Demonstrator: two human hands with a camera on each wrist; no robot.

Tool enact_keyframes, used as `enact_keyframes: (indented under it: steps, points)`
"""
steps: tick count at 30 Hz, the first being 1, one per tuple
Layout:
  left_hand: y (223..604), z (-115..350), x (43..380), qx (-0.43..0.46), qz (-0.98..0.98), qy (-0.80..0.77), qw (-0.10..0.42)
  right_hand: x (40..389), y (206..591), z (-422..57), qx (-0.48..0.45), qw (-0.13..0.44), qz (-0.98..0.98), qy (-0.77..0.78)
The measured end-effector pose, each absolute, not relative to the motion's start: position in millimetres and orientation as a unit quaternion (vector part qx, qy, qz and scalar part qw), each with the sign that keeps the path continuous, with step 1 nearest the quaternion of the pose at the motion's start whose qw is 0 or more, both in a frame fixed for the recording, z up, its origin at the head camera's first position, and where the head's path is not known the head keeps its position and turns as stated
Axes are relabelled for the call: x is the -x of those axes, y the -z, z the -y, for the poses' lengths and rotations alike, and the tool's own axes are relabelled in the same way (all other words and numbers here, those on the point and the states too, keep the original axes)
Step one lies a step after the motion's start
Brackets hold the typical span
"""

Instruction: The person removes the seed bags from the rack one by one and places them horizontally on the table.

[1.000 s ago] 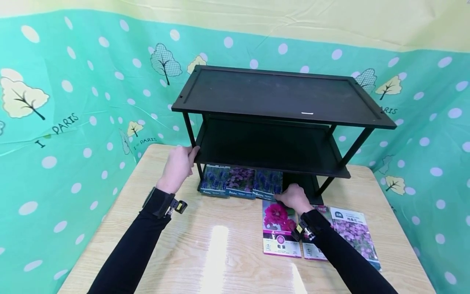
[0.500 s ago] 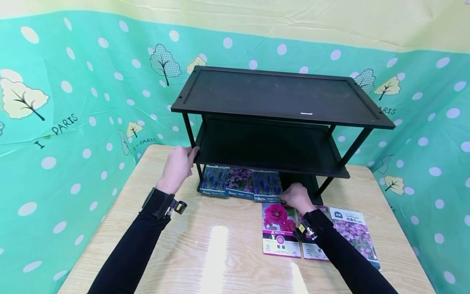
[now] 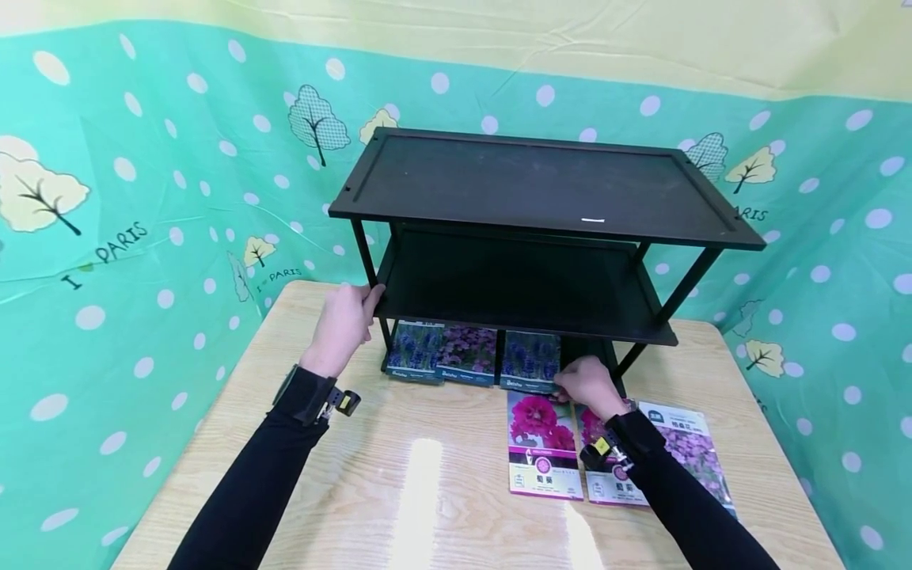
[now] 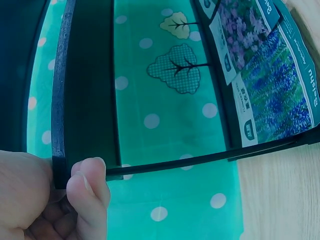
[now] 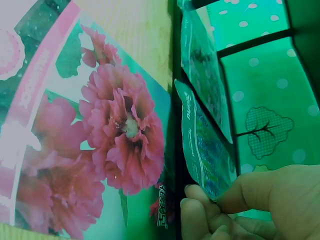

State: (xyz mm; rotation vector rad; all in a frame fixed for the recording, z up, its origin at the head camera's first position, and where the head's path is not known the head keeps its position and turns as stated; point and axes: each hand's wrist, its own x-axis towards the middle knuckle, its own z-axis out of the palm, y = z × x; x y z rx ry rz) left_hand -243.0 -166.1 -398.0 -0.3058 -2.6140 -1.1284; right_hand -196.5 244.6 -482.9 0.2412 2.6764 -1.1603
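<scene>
A black three-tier shelf point(image 3: 527, 186) stands on the table. My left hand point(image 3: 339, 328) grips the front left corner of its middle tier, with thumb and fingers around the edge in the left wrist view. On the bottom tier, my right hand point(image 3: 590, 386) pinches the lower right corner of a blue-flower seed packet point(image 3: 530, 360). The right wrist view shows thumb and fingers on that corner. To the left lie a purple-flower seed packet point(image 3: 466, 355) and another blue-flower seed packet point(image 3: 415, 351). The middle tier hides their upper parts.
In front of the shelf on the wooden table point(image 3: 342, 491) lie a pink-flower seed packet point(image 3: 545, 443), a second pink one point(image 3: 616, 487) partly under my right wrist, and a pale purple-flower packet point(image 3: 691, 443). A patterned turquoise curtain point(image 3: 178, 142) stands behind and at both sides.
My right hand has moved right, drawing the blue-flower seed packet with it. A dark gap now separates it from the purple-flower packet. My left hand holds the same place on the shelf.
</scene>
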Motion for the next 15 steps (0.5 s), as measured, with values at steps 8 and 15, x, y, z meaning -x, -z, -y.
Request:
enact_keyframes:
  steps: [8, 15]
  points:
    - [398, 167, 243, 0.11, 0.904, 0.386, 0.144, 188, 473, -255, -0.08, 0.097, -0.906, 0.403]
    - [398, 167, 243, 0.113, 0.907, 0.377, 0.147, 176, 455, -257, -0.082, 0.105, -0.895, 0.425]
